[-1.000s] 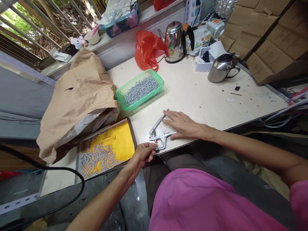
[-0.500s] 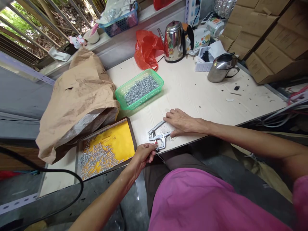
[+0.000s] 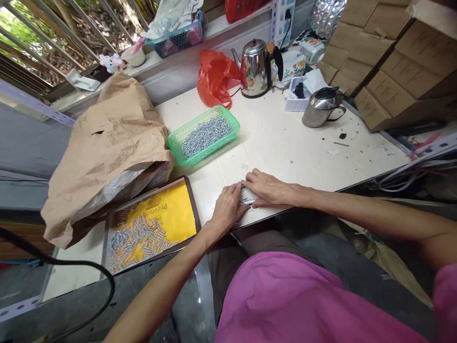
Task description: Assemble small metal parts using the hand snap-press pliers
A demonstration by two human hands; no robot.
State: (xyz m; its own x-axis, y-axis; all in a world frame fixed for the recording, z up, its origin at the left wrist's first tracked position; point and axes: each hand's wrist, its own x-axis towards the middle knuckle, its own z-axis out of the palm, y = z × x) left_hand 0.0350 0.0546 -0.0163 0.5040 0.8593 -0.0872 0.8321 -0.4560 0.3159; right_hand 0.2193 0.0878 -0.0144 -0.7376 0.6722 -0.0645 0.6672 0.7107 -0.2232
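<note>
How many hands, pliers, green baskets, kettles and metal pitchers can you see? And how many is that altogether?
Hands: 2 (left hand, right hand)
Pliers: 1, mostly hidden under the hands
Green basket: 1
Kettle: 1
Metal pitcher: 1
Total: 6

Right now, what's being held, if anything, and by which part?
The pliers: the right hand grips the handle ends. The left hand covers the other end, hiding its exact hold.

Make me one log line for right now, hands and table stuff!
left hand: over silver tool, mostly hidden | right hand: at tool's handle end | green basket: small metal pieces | tray: loose pins, yellow sheet
</note>
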